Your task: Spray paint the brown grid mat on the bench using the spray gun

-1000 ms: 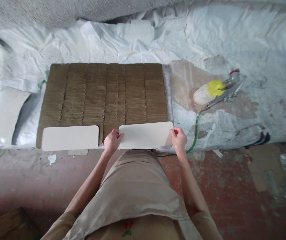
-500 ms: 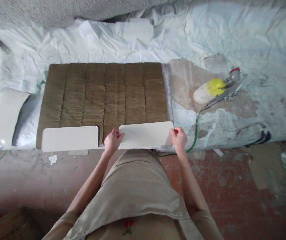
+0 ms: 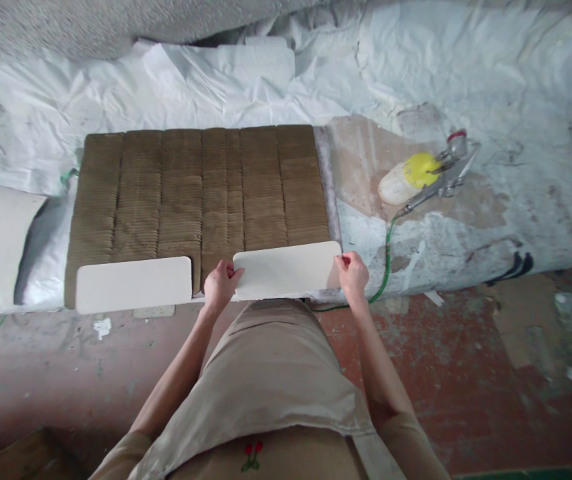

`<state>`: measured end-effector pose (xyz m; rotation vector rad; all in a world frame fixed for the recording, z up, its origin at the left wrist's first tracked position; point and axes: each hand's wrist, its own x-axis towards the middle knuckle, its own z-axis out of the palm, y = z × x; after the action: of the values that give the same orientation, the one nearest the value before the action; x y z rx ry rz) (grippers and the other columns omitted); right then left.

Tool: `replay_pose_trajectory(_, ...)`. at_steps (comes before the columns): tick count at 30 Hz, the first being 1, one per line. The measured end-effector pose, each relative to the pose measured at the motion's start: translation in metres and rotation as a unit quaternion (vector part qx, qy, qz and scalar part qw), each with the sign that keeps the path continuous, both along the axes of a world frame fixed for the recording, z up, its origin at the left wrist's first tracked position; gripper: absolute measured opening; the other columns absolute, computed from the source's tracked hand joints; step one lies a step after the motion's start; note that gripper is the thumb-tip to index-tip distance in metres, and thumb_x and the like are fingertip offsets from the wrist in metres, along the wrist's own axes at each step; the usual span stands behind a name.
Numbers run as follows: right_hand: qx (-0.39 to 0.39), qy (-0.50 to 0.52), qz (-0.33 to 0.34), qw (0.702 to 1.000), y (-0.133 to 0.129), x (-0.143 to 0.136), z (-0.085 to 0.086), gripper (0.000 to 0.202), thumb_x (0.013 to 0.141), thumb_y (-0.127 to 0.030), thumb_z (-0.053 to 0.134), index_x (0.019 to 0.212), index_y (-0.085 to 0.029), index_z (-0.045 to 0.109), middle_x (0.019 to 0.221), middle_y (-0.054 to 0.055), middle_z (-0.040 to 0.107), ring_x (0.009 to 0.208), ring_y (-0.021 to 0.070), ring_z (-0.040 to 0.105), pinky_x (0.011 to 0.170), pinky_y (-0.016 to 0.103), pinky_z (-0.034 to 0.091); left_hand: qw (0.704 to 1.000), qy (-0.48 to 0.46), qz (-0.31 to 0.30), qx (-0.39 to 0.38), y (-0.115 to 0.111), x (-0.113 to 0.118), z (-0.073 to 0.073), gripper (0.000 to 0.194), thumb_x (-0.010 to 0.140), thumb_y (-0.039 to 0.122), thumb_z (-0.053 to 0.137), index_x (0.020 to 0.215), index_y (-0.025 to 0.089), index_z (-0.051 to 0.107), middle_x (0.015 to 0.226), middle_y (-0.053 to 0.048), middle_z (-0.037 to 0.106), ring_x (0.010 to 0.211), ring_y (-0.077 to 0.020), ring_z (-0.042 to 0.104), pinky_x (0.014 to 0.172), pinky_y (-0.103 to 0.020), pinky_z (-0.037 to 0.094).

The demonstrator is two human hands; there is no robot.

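Observation:
A pale rectangular panel with rounded corners (image 3: 286, 272) is held by its two short ends, low over the front edge of the brown ribbed pieces. My left hand (image 3: 221, 287) pinches its left end between thumb and fingers. At the opposite end, my right hand (image 3: 353, 275) grips the right edge the same way. A second pale panel (image 3: 133, 285) lies to the left, along the front of the brown ribbed stack (image 3: 191, 187). That stack looks like many overlapping strips set in rows.
On the right lies a spray gun with a yellow-lidded cup (image 3: 421, 170), joined to a green hose (image 3: 387, 257). White plastic sheeting (image 3: 176, 87) covers the work surface. A curved pale sheet (image 3: 3, 243) rests at far left. The reddish floor (image 3: 446, 400) has scraps on it.
The view has shifted slightly, so the stack and spray gun appear a little further left. Both hands keep hold of the same panel, which has hardly moved.

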<state>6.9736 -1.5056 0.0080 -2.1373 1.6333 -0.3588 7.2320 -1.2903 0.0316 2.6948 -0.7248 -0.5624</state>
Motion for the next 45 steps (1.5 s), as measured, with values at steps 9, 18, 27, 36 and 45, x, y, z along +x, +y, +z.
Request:
replay_pose_trajectory(9,0.008,0.005,-0.004,1.000,0.000,0.001,-0.002,0.024,0.088,-0.038,0.049,0.093,-0.020,0.063,0.086,0.005,0.068,0.071,0.0180,0.055,0.063,0.027,0.030,1.000,0.010,0.012,-0.020,0.000,0.001,-0.004,0.024,0.076,0.044,0.061,0.075,0.022,0.051,0.066,0.002,0.059,0.061,-0.0159,0.054,0.056,-0.024,0.033)
replay_pose_trajectory(18,0.005,-0.003,-0.001,1.000,0.001,0.000,0.001,0.023,0.088,-0.038,0.050,0.093,-0.020,0.063,0.087,0.006,0.069,0.072,0.0182,0.056,0.064,0.027,0.031,0.998,0.018,0.031,-0.054,0.008,0.000,-0.003,0.025,0.076,0.046,0.060,0.079,0.022,0.053,0.068,0.001,0.061,0.063,-0.0158,0.056,0.058,-0.024,0.036)
replay_pose_trajectory(27,0.003,-0.001,-0.002,1.000,0.001,0.001,0.001,0.025,0.088,-0.039,0.048,0.092,-0.019,0.063,0.086,0.005,0.069,0.071,0.0183,0.057,0.063,0.028,0.031,1.000,0.000,0.004,-0.014,0.002,0.005,-0.006,0.024,0.080,0.046,0.059,0.083,0.022,0.055,0.072,0.000,0.063,0.065,-0.0162,0.058,0.058,-0.024,0.036)
replay_pose_trajectory(36,-0.007,-0.001,-0.004,1.000,0.001,0.000,0.000,0.022,0.088,-0.038,0.051,0.092,-0.019,0.063,0.087,0.006,0.070,0.072,0.0187,0.057,0.063,0.027,0.031,1.000,0.008,0.005,-0.005,-0.002,0.002,0.001,0.022,0.079,0.043,0.060,0.080,0.022,0.053,0.069,0.001,0.061,0.064,-0.0158,0.055,0.057,-0.024,0.033)
replay_pose_trajectory(45,-0.001,-0.008,-0.009,1.000,0.002,0.000,0.004,0.026,0.089,-0.039,0.047,0.093,-0.019,0.063,0.086,0.006,0.069,0.072,0.0188,0.057,0.064,0.028,0.032,1.000,0.016,-0.007,0.013,-0.003,0.003,0.004,0.022,0.079,0.043,0.059,0.078,0.022,0.053,0.068,0.001,0.061,0.063,-0.0162,0.056,0.056,-0.024,0.033)
